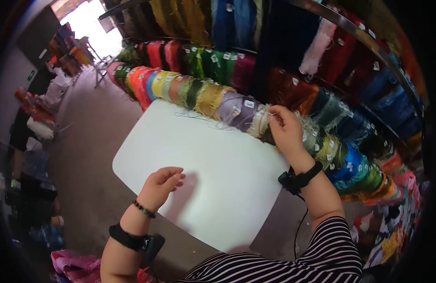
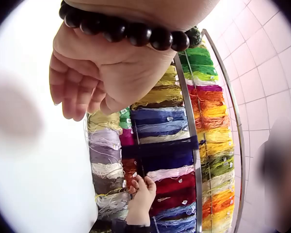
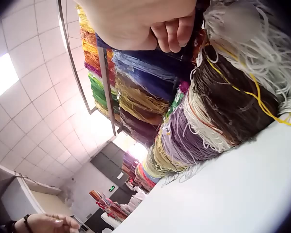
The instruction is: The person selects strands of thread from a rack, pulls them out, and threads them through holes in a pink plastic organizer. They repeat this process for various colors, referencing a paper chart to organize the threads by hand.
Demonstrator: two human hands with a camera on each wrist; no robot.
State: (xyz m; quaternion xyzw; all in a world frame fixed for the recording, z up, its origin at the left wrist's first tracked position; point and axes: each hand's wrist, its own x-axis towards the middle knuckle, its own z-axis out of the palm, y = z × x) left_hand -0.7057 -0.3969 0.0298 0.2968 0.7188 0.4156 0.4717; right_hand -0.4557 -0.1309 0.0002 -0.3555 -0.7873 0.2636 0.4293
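Note:
Over the white tabletop [image 1: 203,160] hangs my left hand [image 1: 163,186], its fingers loosely bent with nothing in them. The left wrist view shows the palm of that left hand [image 2: 106,73] beneath a dark bead bracelet. My right hand [image 1: 287,129] is at the row of thread skeins along the table's far edge. Its bent fingertips overlap the cream skein [image 1: 259,123], beside a lavender skein [image 1: 234,109]. In the right wrist view, curled fingers [image 3: 172,36] show above a dark brown skein [image 3: 218,92]; the thumb is hidden, and I cannot tell whether thread is pinched.
Metal racks [image 2: 199,160] behind the row carry more hanks in many colours. Green, yellow and blue skeins [image 1: 352,162] continue to the right. A black cable [image 1: 300,226] hangs from the right wrist camera. Bundles [image 1: 43,111] lie along the left wall, across grey floor [image 1: 85,141].

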